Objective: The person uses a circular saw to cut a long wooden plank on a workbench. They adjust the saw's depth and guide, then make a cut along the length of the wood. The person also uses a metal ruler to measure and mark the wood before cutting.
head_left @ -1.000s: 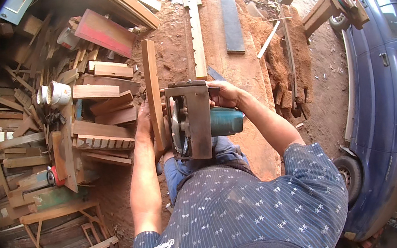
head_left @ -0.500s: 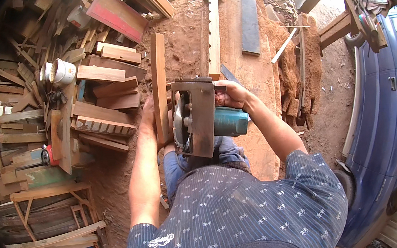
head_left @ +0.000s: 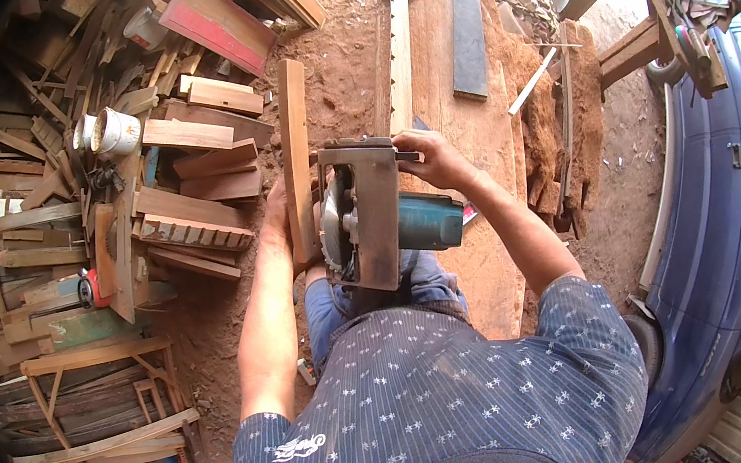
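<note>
A teal circular saw (head_left: 429,220) is turned so its metal base plate (head_left: 373,217) shows, with the toothed blade (head_left: 333,227) poking out on the left. My right hand (head_left: 434,157) has its fingers closed on a small dark lever at the plate's far right corner. Left of the blade, a wooden bar (head_left: 293,139) points away from me, close beside the saw. My left hand (head_left: 275,211) is wrapped round this bar from its left side; most of the fingers are hidden behind it.
A plank bench (head_left: 438,66) carries a notched strip (head_left: 398,52) and a dark flat board (head_left: 466,39). Offcuts (head_left: 187,134) and a white bucket (head_left: 115,131) crowd the left. A rough log (head_left: 576,114) lies right of the bench, then a blue vehicle (head_left: 708,190).
My right hand has shifted from beside the motor housing to the small lever at the plate's corner, its wrist moving outward. The saw, the bar and my left hand hardly differ.
</note>
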A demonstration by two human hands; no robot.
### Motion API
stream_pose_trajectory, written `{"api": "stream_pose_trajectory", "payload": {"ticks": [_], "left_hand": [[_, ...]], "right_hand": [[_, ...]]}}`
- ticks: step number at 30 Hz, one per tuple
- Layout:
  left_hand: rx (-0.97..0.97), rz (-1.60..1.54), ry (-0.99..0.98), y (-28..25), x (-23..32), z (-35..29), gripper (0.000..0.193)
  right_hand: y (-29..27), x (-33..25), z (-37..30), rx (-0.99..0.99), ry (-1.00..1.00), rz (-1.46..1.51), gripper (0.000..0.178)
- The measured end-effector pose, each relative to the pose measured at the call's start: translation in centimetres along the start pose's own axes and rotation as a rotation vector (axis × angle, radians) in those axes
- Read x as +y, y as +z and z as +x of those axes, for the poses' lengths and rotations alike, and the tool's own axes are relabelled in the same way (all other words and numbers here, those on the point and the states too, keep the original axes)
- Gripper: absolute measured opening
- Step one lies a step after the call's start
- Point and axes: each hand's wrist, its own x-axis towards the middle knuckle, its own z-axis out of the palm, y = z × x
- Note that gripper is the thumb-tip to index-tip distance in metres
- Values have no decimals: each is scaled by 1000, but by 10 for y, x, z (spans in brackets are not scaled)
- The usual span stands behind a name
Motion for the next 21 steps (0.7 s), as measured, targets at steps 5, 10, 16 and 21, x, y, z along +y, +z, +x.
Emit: {"api": "stream_pose_trajectory", "payload": {"ticks": [5,10,16,21], "left_hand": [[-18,-49,-6,-7,-6,8,37],[-68,-35,-12,-12,-3,10,38],[-87,113,146,-12,-2,9,36],[-78,4,100,-18,0,10,44]], "right_hand": [[0,-13,-1,68,-96,-185,25],[21,2,-3,90,122,404,20],[31,29,-15,-246,199,1439,47],[29,17,-12,-192,355,1268,49]]}}
